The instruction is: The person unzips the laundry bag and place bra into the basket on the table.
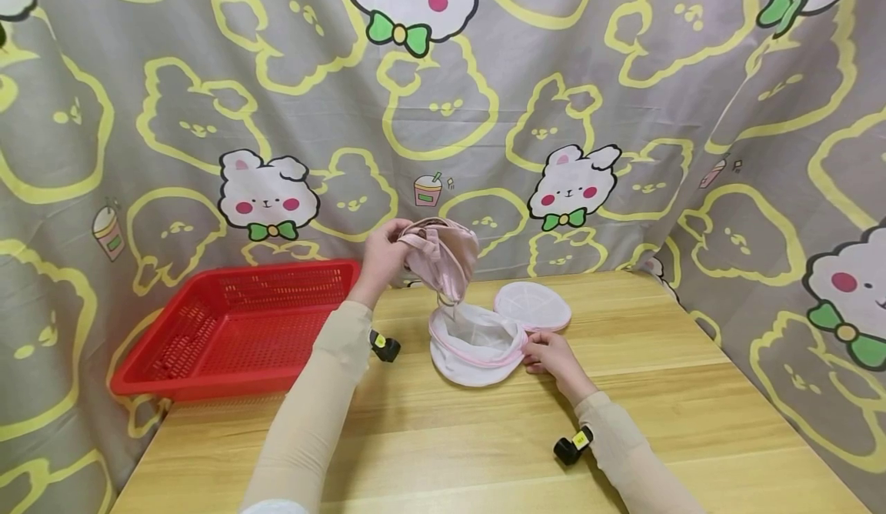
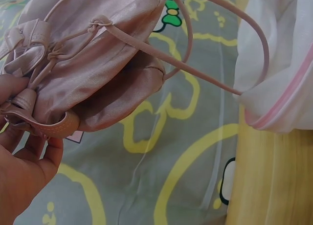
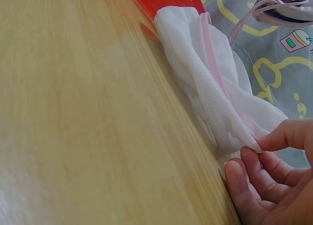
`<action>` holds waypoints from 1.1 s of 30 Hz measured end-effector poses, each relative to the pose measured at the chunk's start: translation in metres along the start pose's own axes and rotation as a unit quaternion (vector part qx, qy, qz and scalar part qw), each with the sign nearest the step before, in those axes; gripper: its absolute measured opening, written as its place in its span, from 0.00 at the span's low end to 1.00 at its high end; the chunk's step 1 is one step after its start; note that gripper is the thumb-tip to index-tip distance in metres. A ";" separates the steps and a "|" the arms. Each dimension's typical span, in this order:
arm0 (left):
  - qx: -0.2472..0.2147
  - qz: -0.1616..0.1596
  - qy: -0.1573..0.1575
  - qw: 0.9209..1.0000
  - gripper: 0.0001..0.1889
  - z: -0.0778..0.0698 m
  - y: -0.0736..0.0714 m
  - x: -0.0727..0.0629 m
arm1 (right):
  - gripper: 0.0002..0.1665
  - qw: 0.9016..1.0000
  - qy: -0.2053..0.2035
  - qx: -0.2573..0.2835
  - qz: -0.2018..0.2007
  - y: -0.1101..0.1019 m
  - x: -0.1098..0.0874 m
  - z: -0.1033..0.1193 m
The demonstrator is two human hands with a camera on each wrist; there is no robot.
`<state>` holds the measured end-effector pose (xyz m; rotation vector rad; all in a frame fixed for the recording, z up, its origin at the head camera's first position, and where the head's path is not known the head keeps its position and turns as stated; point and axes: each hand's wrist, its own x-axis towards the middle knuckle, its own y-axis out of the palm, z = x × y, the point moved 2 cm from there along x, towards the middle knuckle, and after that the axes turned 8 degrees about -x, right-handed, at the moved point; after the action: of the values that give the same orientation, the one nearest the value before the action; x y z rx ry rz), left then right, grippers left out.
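My left hand (image 1: 382, 256) pinches a pink satiny bag (image 1: 450, 256) by its strap, in the air above the table. Thin knotted cords (image 2: 161, 54) show on it in the left wrist view, and a looped cord hangs down at the mouth of a white mesh laundry bag (image 1: 471, 372). That laundry bag, edged with a pink zipper band, stands open on the table. At its right rim my right hand (image 1: 557, 360) pinches the white fabric between thumb and fingers, as the right wrist view (image 3: 274, 173) shows. Its round mesh lid (image 1: 531, 305) lies folded back behind.
A red perforated plastic basket (image 1: 277, 368) stands on the left of the wooden table (image 1: 443, 452). Behind the table hangs a grey curtain (image 1: 484, 129) with cartoon rabbits, close to the table's back edge.
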<state>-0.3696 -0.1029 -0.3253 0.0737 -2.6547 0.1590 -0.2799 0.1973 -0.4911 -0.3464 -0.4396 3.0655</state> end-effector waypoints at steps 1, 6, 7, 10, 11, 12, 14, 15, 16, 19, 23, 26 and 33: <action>0.000 0.000 0.000 1.000 0.11 0.000 0.000 0.001 | 0.06 1.000 -0.001 0.000 0.002 0.000 -0.003 0.003; 0.000 -0.006 0.001 1.000 0.11 -0.004 -0.003 0.002 | 0.07 1.000 -0.005 -0.003 0.004 -0.001 -0.022 0.023; 0.003 -0.008 0.002 1.000 0.11 -0.005 -0.004 0.003 | 0.07 1.000 -0.005 -0.003 0.004 -0.001 -0.024 0.025; 0.011 -0.014 0.006 1.000 0.10 -0.007 -0.006 0.003 | 0.06 1.000 -0.004 -0.003 0.004 -0.001 -0.024 0.026; 0.014 -0.016 0.008 1.000 0.10 -0.007 -0.007 0.004 | 0.06 1.000 -0.004 -0.002 0.004 -0.001 -0.022 0.024; 0.016 -0.017 0.008 1.000 0.10 -0.007 -0.008 0.004 | 0.06 1.000 -0.003 -0.001 0.004 -0.001 -0.019 0.020; 0.019 -0.021 0.009 1.000 0.10 -0.008 -0.010 0.005 | 0.05 1.000 -0.001 0.002 0.004 -0.001 -0.012 0.013; 0.019 -0.022 0.009 1.000 0.10 -0.008 -0.011 0.006 | 0.05 1.000 0.001 0.002 0.003 -0.001 -0.009 0.009; 0.019 -0.023 0.008 1.000 0.10 -0.009 -0.012 0.006 | 0.05 1.000 0.002 0.002 0.002 -0.001 -0.006 0.006; 0.014 -0.023 0.008 1.000 0.10 -0.011 -0.014 0.007 | 0.05 1.000 0.002 0.000 -0.003 0.000 0.001 -0.001; 0.013 -0.023 0.011 1.000 0.11 -0.014 -0.018 0.008 | 0.05 1.000 -0.002 -0.004 -0.006 0.000 0.002 -0.004; 0.018 -0.025 0.010 0.999 0.11 -0.015 -0.020 0.010 | 0.05 1.000 -0.002 -0.007 -0.007 0.000 0.002 -0.004; 0.026 -0.028 0.013 0.999 0.10 -0.017 -0.027 0.013 | 0.06 1.000 -0.001 -0.010 -0.008 0.000 0.003 -0.003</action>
<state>-0.3707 -0.1274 -0.3019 0.1628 -2.6205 0.2090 -0.2823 0.1980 -0.4946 -0.3378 -0.4724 3.0474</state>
